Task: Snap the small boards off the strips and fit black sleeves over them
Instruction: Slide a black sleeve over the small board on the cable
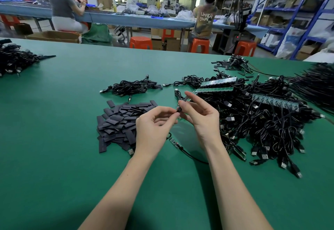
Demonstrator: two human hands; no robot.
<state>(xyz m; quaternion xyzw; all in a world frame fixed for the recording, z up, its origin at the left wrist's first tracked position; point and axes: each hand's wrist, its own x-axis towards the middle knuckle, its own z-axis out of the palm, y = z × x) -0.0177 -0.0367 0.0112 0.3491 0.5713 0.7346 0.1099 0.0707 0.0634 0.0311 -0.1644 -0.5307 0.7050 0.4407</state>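
Above the green table point(63, 139) both hands meet on one small dark piece point(179, 110), too small to tell whether it is a board or a sleeve. The left hand point(155, 126) pinches it between thumb and forefinger; the right hand point(200, 116) grips it too, fingers curled, with a black cable point(178, 95) running up from it. A heap of flat black sleeves point(119, 123) lies just left of the hands. Green strips of boards point(218, 82) rest on the tangled cable pile point(262, 126) to the right. One loose board point(175, 142) on a wire lies on the table between the wrists.
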